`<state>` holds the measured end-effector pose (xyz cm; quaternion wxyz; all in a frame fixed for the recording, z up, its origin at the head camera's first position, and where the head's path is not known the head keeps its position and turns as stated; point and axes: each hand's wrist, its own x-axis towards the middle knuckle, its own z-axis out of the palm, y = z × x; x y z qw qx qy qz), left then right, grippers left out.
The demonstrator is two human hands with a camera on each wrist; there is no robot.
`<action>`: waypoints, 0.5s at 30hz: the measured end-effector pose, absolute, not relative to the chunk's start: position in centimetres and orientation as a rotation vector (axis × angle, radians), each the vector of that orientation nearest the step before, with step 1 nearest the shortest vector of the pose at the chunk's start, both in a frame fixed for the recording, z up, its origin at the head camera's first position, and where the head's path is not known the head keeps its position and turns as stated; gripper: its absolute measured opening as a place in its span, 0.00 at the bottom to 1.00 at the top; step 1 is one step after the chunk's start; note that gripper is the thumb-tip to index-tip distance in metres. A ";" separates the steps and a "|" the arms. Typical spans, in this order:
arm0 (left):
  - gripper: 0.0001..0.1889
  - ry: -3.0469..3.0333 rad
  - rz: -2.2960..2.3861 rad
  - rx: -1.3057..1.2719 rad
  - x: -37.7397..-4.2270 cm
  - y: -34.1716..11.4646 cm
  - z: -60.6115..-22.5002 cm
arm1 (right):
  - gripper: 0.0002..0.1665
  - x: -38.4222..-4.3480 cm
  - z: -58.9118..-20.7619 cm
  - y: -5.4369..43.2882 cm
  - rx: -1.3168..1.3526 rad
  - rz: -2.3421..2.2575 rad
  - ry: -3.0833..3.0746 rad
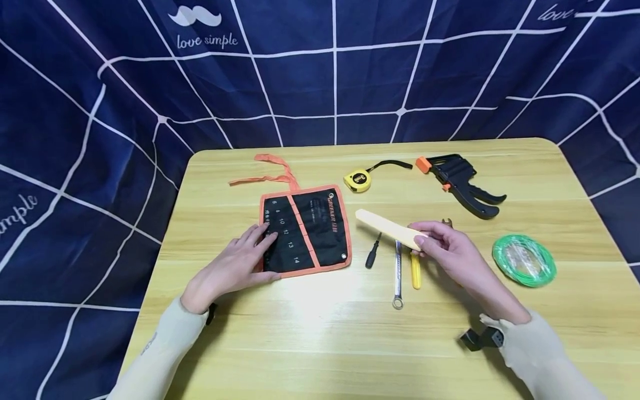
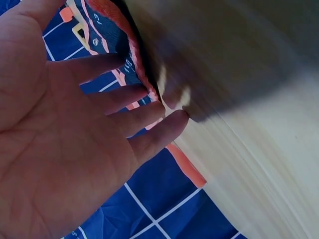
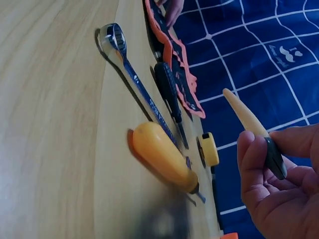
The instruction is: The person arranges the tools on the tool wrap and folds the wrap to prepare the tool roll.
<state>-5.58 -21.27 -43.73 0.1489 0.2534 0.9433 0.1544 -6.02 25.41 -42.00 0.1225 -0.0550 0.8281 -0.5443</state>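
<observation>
My left hand (image 1: 237,262) rests with spread fingers on the left part of a black tool pouch (image 1: 327,239) with orange trim and printed size numbers. In the left wrist view its fingertips are right at the pouch's orange edge. My right hand (image 1: 452,250) pinches one end of a pale yellow, bar-like tool (image 1: 382,225) above the table. The right wrist view shows this tool tapered, with a dark end (image 3: 274,158) between thumb and fingers; its kind is unclear. Below it lie a black-handled screwdriver (image 1: 371,256), a combination wrench (image 1: 398,275) and a yellow-handled screwdriver (image 1: 415,271).
A yellow tape measure (image 1: 358,180) with a black strap lies behind the tools. Farther right are a black bar clamp (image 1: 462,183) with orange pads and a coil of green wire (image 1: 524,260). A metal tool tip (image 1: 447,222) shows behind my right hand. Orange ties (image 1: 280,169) extend behind the pouch.
</observation>
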 end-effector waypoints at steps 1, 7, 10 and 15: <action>0.50 2.714 0.444 0.729 -5.6 -21.3 -43.7 | 0.22 -6.1 -42.0 25.3 -0.168 -1.573 2.422; 0.49 2.718 0.398 0.722 -5.4 -21.2 -43.8 | 0.20 -6.4 -41.8 24.6 -0.210 -1.489 2.418; 0.49 2.715 0.382 0.718 -5.4 -21.2 -44.0 | 0.19 -6.4 -41.8 24.3 -0.228 -1.445 2.405; 0.46 2.701 0.379 0.682 -5.4 -21.1 -44.0 | 0.18 -6.6 -42.0 23.5 -0.253 -1.398 2.371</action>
